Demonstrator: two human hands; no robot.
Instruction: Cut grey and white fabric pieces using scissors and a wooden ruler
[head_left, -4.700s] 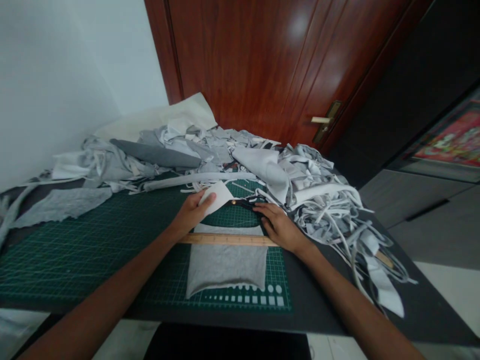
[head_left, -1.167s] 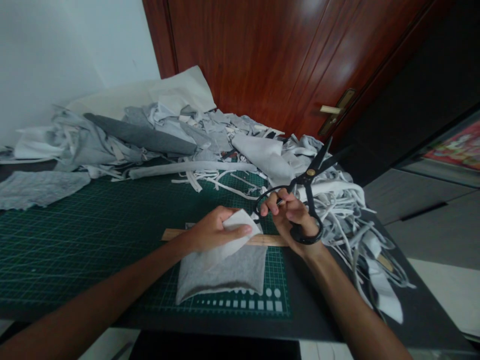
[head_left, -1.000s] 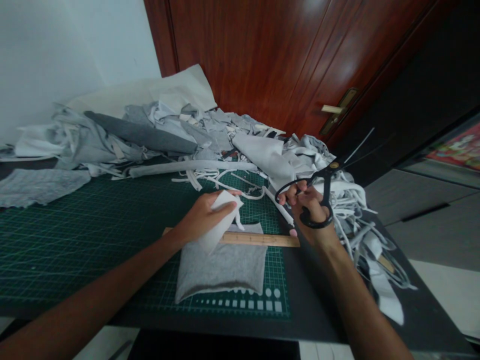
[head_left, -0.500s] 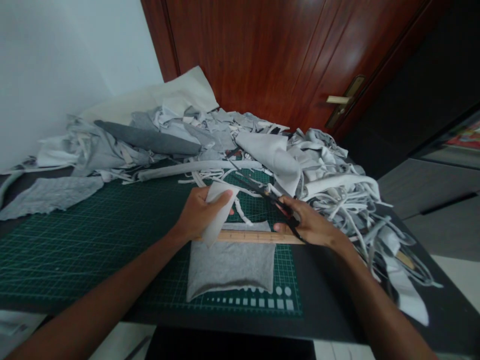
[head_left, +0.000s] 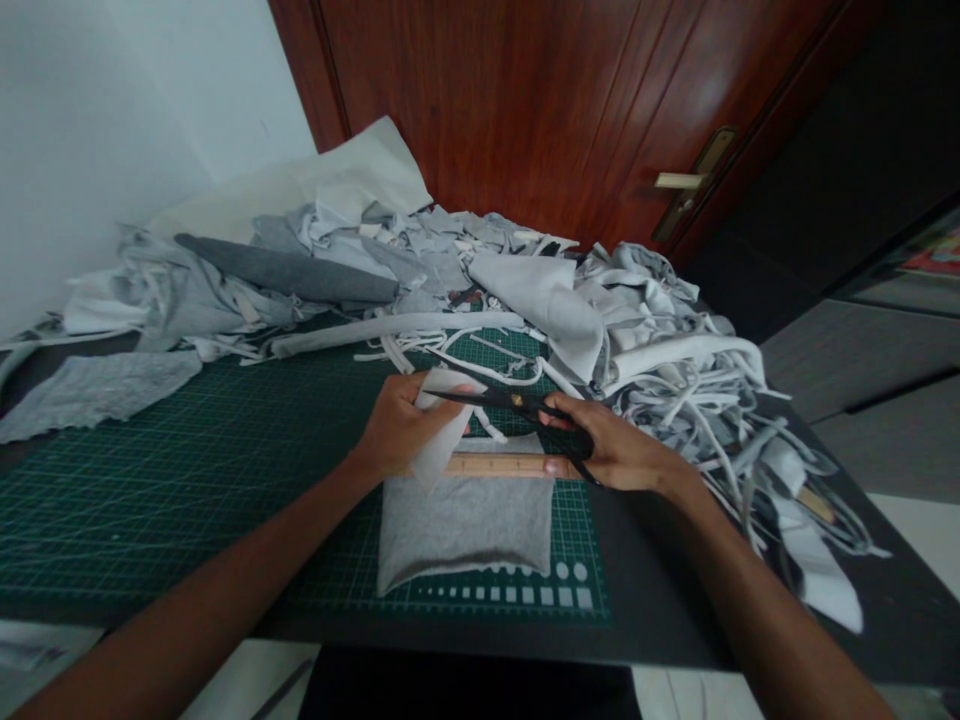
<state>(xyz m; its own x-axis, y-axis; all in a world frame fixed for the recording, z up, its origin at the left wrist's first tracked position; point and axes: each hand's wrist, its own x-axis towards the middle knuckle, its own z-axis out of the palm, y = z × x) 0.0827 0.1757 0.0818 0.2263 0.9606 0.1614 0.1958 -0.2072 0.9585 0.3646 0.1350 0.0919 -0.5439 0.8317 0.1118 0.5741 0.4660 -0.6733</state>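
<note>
At the far left, a grey knit fabric scrap (head_left: 97, 392) lies on a green cutting mat (head_left: 187, 520), which sits on a dark tabletop (head_left: 660, 630); behind the scrap, a long dark grey fabric roll (head_left: 285, 282) rests on the heap of pale offcuts; the left hand (head_left: 397, 430) is raised just above the mat, its fingers (head_left: 390, 408) curled and closed, pinching a white fabric piece (head_left: 442, 425) against the thumb; that piece hangs from the grip in a narrow fold, its lower tip just beside the end of a wooden ruler (head_left: 502, 465); the ruler lies across the top edge of a grey fabric pad (head_left: 465, 530) on the mat; black scissors (head_left: 517, 403) stretch sideways above the ruler, their blades almost closed and their tips reaching over the top of the white piece; whether cloth lies between the blades, I cannot tell; the right hand (head_left: 607, 450) is closed around the scissor handles, its fingers (head_left: 570, 420) curled in a firm grip; further right, a tangled pile of white and grey fabric strips (head_left: 697, 385) spreads over the tabletop; beyond it stands a red-brown wooden door (head_left: 525, 110) with a brass lever handle (head_left: 679, 180).
</note>
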